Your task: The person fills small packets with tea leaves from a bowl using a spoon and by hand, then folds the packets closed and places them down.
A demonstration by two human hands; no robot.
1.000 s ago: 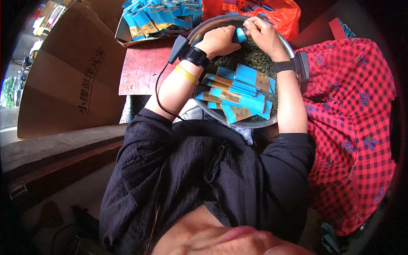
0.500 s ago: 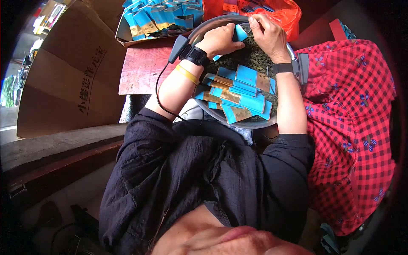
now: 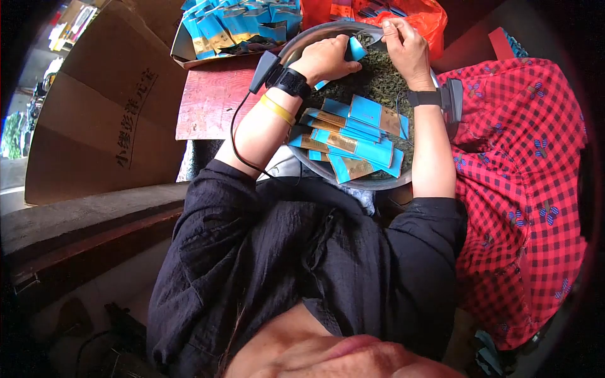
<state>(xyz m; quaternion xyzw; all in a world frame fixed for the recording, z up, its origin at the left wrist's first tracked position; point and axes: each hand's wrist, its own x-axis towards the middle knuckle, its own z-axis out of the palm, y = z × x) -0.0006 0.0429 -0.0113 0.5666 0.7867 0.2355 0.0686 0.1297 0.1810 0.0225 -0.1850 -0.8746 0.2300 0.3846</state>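
My left hand is closed around a blue packet over a round metal basin. The fingers cover most of that packet. My right hand is raised at the basin's far right rim, thumb and fingertips pinched together. From the pinch a piece of thin clear plastic stretches left toward the packet; whether it joins the packet I cannot tell. Dark green dried leaves lie in the basin. On them, nearer my body, rests a loose pile of flat blue-and-gold packets.
An open box of upright blue-and-gold packets stands far left on a red board. A red plastic bag lies behind the basin. Left is a large cardboard box; red checked cloth covers something at right.
My right hand has moved a little to the right, away from the packet, and clear plastic now shows stretched from its fingertips. My left hand and the pile stay put.
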